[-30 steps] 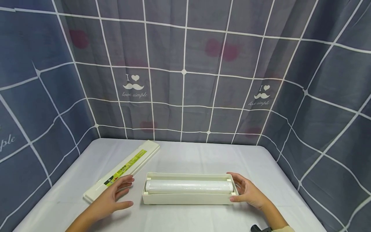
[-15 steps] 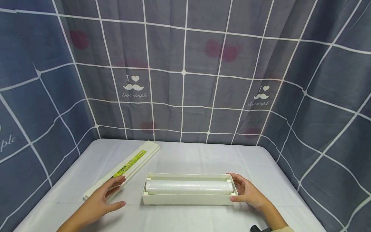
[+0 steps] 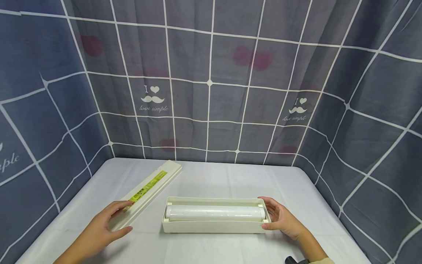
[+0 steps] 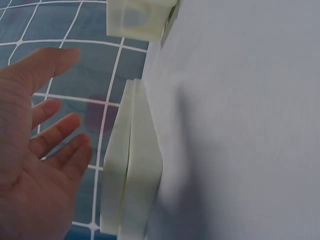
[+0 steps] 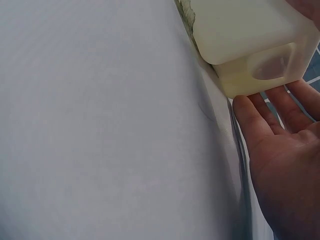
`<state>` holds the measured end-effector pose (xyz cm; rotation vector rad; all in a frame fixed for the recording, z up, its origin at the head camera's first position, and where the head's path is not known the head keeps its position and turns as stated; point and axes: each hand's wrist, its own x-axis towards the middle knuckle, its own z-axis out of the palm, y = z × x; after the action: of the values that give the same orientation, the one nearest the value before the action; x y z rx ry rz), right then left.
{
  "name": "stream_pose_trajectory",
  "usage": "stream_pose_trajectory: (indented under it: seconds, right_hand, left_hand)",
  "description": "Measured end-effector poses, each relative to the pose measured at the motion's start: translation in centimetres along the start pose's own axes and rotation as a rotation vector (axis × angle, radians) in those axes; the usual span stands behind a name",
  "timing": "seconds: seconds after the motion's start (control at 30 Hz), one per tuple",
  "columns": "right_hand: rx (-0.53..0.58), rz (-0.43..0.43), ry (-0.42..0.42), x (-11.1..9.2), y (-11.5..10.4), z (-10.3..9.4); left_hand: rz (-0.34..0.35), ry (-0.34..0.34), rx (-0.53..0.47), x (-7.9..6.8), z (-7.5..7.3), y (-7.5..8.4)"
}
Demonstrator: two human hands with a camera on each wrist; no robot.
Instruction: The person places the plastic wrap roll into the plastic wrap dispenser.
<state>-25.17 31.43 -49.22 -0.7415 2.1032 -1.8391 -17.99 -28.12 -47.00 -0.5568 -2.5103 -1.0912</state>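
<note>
A long cream plastic box point(image 3: 217, 227) stands open-topped in the middle of the table, with a white roll of what looks like cling film point(image 3: 214, 212) lying lengthwise inside. My right hand point(image 3: 286, 221) holds the box's right end, thumb at the front corner and fingers round the back. The right wrist view shows the box's end wall point(image 5: 270, 65) by the fingers. To the left, the long cream lid point(image 3: 165, 179) with a green label lies slantwise. My left hand point(image 3: 100, 227) hovers over the lid's near end, fingers spread; in the left wrist view a gap separates it from the lid point(image 4: 132, 165).
The table point(image 3: 211, 176) has a white cloth cover. Grey-blue checked curtains point(image 3: 211, 99) enclose its back and both sides. A black object point(image 3: 295, 260) shows near my right wrist at the bottom edge.
My left hand has moved left and slightly down, away from the box and over the near part of the lid. The right hand, box and lid have stayed put.
</note>
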Motion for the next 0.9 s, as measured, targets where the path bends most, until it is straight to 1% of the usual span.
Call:
stream_pose_trajectory:
  seconds: [0.1,0.23,0.43,0.57,0.67,0.8,0.9]
  right_hand:
    - [0.009,0.003,0.001,0.0,0.1,-0.1]
    - [0.018,0.011,0.000,-0.1,0.5,-0.2]
    - [0.023,0.016,0.002,-0.1,0.7,-0.2]
    - [0.026,0.024,0.006,-0.2,0.6,-0.1]
    - [0.027,0.035,0.011,-0.2,0.5,-0.1]
    - [0.027,0.041,0.011,-0.2,0.4,-0.2]
    - [0.025,0.038,0.007,-0.1,0.4,-0.2]
  left_hand:
    - [0.004,0.031,0.062,-0.1,-0.3,-0.3]
    - [0.023,0.065,0.113,-0.3,-0.7,-1.0]
    - [0.020,0.078,0.164,-0.6,-0.9,-2.5]
    - [0.030,0.098,0.166,-0.8,-1.0,-3.5]
    - [0.007,0.083,0.161,-0.9,-1.2,-4.0]
    - [-0.034,0.039,0.167,-1.0,-1.6,-4.4]
    - [-0.047,0.012,0.178,-1.1,-1.7,-4.7]
